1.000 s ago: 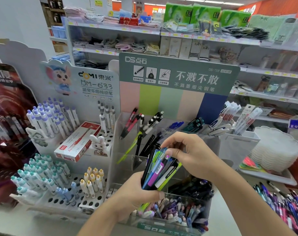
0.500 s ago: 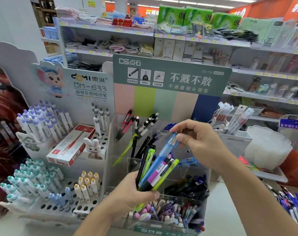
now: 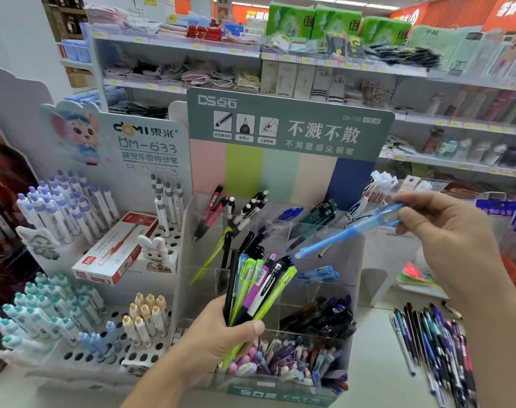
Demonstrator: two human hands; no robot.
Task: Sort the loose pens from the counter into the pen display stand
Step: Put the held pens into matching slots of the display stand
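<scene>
Pen display stand point(image 3: 357, 260), pens inside.

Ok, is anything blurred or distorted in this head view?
Head view: the translucent blue pen in the right hand is motion-smeared; loose pens on the counter streak at the right edge; wide-angle bends the shelves; the pen bundle in the left hand is sharp.

White rack of capped pens point(image 3: 59, 213), red-and-white box point(image 3: 115, 248) on it, stocked shelves point(image 3: 251, 51) behind

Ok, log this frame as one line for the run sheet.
left hand: grips pen bundle | right hand: pinches blue pen over stand | loose pens on counter
</scene>
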